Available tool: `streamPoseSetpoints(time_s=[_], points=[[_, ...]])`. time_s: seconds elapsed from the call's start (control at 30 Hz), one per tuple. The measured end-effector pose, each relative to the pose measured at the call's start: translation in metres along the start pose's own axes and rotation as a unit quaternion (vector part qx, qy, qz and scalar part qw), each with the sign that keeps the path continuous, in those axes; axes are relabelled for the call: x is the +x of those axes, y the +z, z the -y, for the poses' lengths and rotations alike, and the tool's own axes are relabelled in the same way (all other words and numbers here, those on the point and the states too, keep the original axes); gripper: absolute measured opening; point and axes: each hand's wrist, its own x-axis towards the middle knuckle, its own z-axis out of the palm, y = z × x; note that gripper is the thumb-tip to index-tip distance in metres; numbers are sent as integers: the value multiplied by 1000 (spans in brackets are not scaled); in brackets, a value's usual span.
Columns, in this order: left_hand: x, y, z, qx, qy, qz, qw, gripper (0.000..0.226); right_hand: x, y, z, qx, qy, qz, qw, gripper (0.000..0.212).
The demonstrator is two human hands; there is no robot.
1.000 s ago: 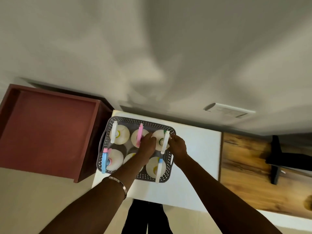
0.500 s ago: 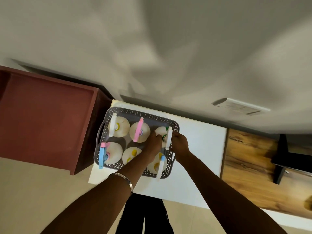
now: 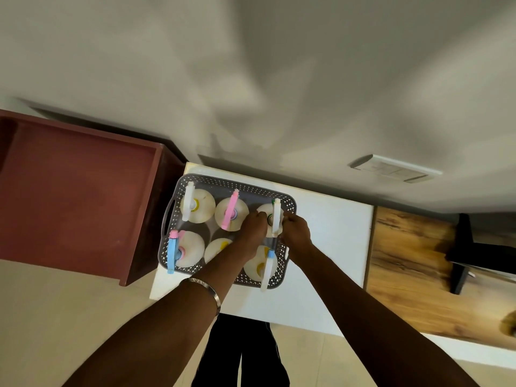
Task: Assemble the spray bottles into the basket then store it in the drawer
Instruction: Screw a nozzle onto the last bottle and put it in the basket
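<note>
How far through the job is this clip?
Done: six spray bottles stand in the grey basket on the white table. In hand: left hand and right hand grip the back-right bottle. Left: putting the basket into the open red drawer.

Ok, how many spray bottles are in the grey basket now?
6 in the grey perforated plastic basket. Back row: white-trigger, pink-trigger, white-trigger between both hands. Front row: blue-trigger, one mostly under the left arm, white-trigger.
</note>
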Motion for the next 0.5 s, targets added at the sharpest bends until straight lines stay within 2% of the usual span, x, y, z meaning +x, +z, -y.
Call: streamPoseSetpoints(time_s=[0.17, 0.33, 0.5], points=[[-11, -3, -2, 10, 12, -2, 1000, 43, -13, -9, 3, 25, -16, 3, 1000, 24], [-29, -6, -13, 52, -28, -8, 998, 34, -33, -17, 6, 57, -28, -1, 998, 18], [-61, -20, -15, 26, 38, 22, 999, 43, -61, -28, 9, 72, -40, -7, 997, 15]])
